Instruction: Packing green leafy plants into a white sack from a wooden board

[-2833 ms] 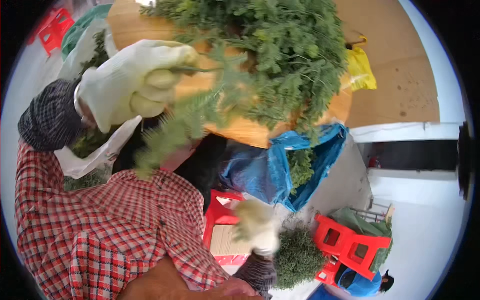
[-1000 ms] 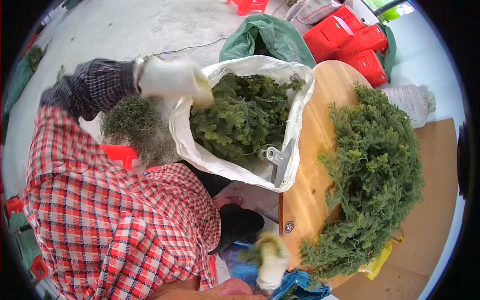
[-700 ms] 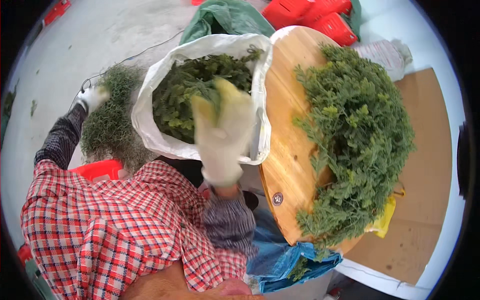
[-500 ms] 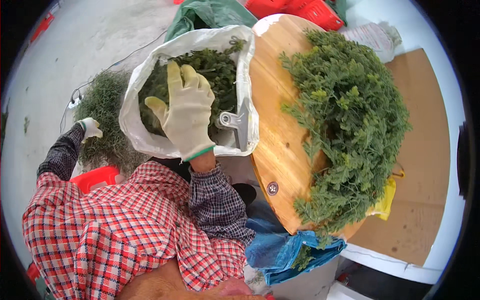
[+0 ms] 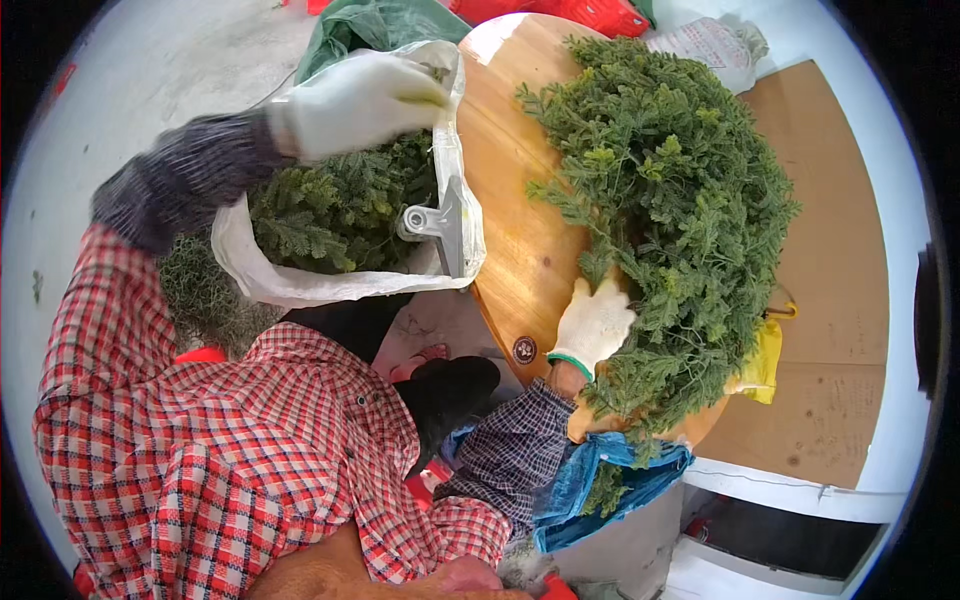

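Observation:
My left hand (image 5: 365, 105), in a white glove, is over the far side of a white bag (image 5: 340, 287). It is smeared by motion, so its grip cannot be made out. Green leafy sprigs (image 5: 330, 215) fill the bag, and a large grey clip (image 5: 440, 225) sits on its right rim. My right hand (image 5: 593, 325), in a white glove with a green cuff edge, rests over the round wooden table (image 5: 510, 215). Its fingers look apart, at the near left edge of a big heap of green branches (image 5: 690, 210).
Darker thin greenery (image 5: 205, 290) lies on the floor left of the bag. A blue bag (image 5: 570, 490) is below the table's near edge. Cardboard (image 5: 835, 300) and a yellow packet (image 5: 760, 365) are at the right. Behind the white bag is a green sack (image 5: 375, 25).
My right hand has moved from over the bag to the table beside the heap. My left hand has swung from the floor greenery to above the bag. The whole view has shifted slightly.

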Motion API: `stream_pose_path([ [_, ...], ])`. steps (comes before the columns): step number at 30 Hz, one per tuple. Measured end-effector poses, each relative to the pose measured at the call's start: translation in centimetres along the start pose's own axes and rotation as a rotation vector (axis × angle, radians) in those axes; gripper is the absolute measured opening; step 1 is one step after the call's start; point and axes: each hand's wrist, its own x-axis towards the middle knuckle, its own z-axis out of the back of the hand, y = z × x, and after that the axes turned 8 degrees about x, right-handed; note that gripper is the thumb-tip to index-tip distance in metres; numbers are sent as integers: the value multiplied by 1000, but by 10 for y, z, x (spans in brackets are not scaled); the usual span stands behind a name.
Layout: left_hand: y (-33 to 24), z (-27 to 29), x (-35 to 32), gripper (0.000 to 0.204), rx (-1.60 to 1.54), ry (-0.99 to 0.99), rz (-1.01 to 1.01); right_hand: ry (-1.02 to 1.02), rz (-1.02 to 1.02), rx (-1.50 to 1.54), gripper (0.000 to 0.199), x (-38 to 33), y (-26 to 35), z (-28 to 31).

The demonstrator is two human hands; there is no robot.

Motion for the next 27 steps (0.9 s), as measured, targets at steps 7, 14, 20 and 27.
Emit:
stream_pose_path([
  [7, -113, -83, 74, 34, -47, 339, -347, -59, 336, 234, 13, -45, -11, 2],
  [14, -138, -154, 112, 35, 41, 118, -498, 12, 443, 372, 14, -54, -4, 14],
  [20, -114, -176, 139, 20, 353, 318, -552, 74, 315, 292, 21, -43, -42, 22],
  [27, -75, -152, 122, 23, 416, 373, -358, 47, 156, -23, 16, -20, -106, 20],
])
